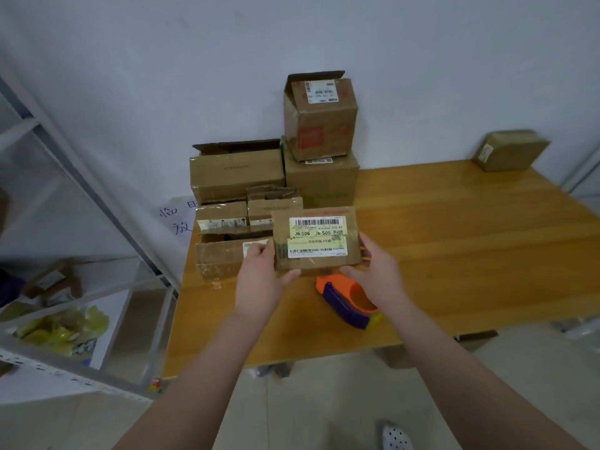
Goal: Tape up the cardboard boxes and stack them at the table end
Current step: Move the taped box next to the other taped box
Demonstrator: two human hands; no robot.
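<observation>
Head | flat, barcode-labelled cardboard box point(316, 240) | left hand point(259, 280), right hand point(376, 271): fingers grip its ends

Left end: cardboard boxes point(237, 172) crowd the tabletop point(454, 254).
Near edge: tape dispenser point(344, 303) lies.
Right: open wood, one parcel point(511, 151) far back.

both arms outstretched; left hand point(259, 280) and right hand point(376, 271) gripping, thumbs up.

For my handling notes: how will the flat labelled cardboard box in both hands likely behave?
The flat brown cardboard box seems stiff: straight edges between the left hand and right hand. Probably light, held only at its ends.
</observation>
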